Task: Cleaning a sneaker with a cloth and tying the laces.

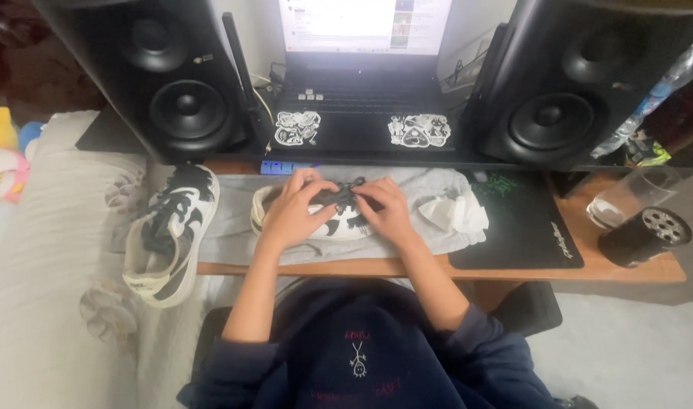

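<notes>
Centre frame: left hand [292,208] and right hand [386,206] both grasp the black-and-white sneaker [316,216] on a grey cloth [233,227]; its twin, the second sneaker [168,235], lies at left.

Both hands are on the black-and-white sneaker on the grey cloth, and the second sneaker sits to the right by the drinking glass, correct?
Not quite. The head view shows both hands, left hand and right hand, on the sneaker on the grey cloth, but the second sneaker lies on the left, far from the drinking glass.
</notes>
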